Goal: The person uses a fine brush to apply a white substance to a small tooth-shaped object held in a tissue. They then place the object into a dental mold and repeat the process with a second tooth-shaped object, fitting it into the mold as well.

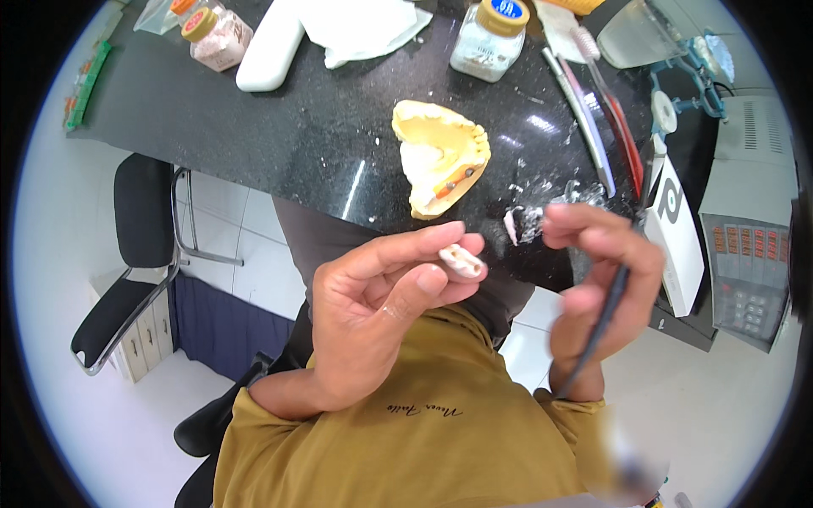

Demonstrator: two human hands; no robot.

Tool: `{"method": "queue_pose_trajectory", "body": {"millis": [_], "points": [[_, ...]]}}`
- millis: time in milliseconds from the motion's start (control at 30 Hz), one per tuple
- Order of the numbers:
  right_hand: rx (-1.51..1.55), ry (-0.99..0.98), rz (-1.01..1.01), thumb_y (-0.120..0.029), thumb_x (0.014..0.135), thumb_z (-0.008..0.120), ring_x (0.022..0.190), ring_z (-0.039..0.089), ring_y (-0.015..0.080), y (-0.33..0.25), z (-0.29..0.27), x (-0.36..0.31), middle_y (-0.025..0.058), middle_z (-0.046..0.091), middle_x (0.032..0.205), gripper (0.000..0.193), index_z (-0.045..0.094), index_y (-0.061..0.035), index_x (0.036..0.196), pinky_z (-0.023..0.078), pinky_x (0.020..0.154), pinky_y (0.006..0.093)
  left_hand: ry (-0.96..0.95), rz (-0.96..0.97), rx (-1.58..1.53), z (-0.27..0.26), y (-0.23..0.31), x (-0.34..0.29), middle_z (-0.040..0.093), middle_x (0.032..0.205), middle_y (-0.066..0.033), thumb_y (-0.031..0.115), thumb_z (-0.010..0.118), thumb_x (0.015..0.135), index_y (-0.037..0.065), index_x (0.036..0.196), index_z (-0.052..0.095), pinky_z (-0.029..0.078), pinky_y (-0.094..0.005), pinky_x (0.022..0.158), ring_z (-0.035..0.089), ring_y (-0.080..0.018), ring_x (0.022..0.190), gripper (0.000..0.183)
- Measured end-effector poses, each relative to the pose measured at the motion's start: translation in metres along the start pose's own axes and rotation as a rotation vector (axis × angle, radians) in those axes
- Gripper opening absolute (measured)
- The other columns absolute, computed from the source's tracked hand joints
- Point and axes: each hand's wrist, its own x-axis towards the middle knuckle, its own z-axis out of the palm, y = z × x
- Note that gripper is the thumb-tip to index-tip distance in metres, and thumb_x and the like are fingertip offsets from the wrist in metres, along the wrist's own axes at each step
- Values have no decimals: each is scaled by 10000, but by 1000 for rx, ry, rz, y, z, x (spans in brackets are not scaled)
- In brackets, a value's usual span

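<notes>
Pinched between the thumb and fingertips of my left hand [364, 313] is a small white dental bridge [461, 262], its hollow, brownish underside partly facing up. My right hand [605, 279], raised beside it and smeared by motion, holds a slim black-handled tool [602, 322] that slants down toward my wrist. Its working end cannot be made out. Just beyond my left fingers, a yellowish plaster dental model [445, 157] lies on the black countertop [296, 127], with metal posts and a reddish patch along its near right side. A small pale sliver [511, 229] and white powder lie between the hands.
At the back stand powder jars [489, 42], a white elongated case [271, 46] and white tissue [360, 25]. Brushes and tools [593, 127], a clear cup [639, 34], a blue articulator [690, 85], a white box [675, 237] and a grey keypad machine [749, 220] line the right. A black chair [140, 212] is at left.
</notes>
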Motion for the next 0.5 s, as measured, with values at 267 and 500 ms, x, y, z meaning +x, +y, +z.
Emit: {"method": "queue_pose_trajectory", "body": {"millis": [267,500], "points": [[-432,-223,200,-212,935,520,666,536,81,-20,-62,66,65,585,808,260,578,15,1049,416,531,204,79,2,-87,-24,28,2,595,1103,-221,75,520,917,-65,1181,524,528,-357,866,623,-260,981,299],[-575,-502,526,-77,801,642,582,541,134,-8,-33,105,62,553,652,297,556,2,1075,435,562,275,76,-27,-46,-43,63,30,537,1190,-231,135,461,933,-106,1254,419,491,-304,920,581,-244,1068,404]]}}
